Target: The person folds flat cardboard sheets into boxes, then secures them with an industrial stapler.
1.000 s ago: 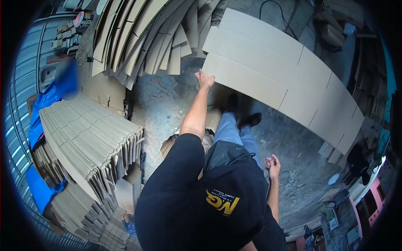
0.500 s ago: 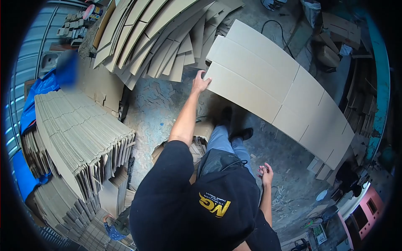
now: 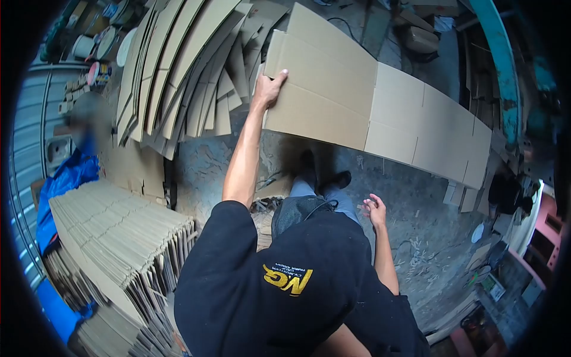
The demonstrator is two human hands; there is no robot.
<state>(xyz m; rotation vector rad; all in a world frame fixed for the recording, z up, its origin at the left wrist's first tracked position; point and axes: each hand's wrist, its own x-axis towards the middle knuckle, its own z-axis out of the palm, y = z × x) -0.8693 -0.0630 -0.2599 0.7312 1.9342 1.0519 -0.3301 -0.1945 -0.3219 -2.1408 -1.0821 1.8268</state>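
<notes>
Left hand grips the end of a long cardboard sheet

The left hand [image 3: 269, 89] is clamped on the near-left end of a long cardboard sheet [image 3: 327, 83], its thumb lying over the upper face and pointing inward from the edge. From this hand the sheet stretches away to the right, above the concrete floor [image 3: 416, 208]. A crease crosses it partway along, and short slits cut into the section farther from the hand.

The right hand [image 3: 376, 211] hangs well apart from the sheet, on the near side of it, beside the person's leg. Its fingers are loosely bent and apart, holding nothing.

Just to the left of the left hand, a large pile of cardboard pieces [image 3: 172, 65] fans out in overlapping, curved-looking rows. Nearer the body and farther left of that hand stands a tightly packed stack of cardboard [image 3: 119, 223], with blue plastic [image 3: 68, 190] beside it. Between the two hands and closer to the sheet, dark shoes [image 3: 338, 180] rest on the floor. Small cardboard scraps lie around them.
</notes>
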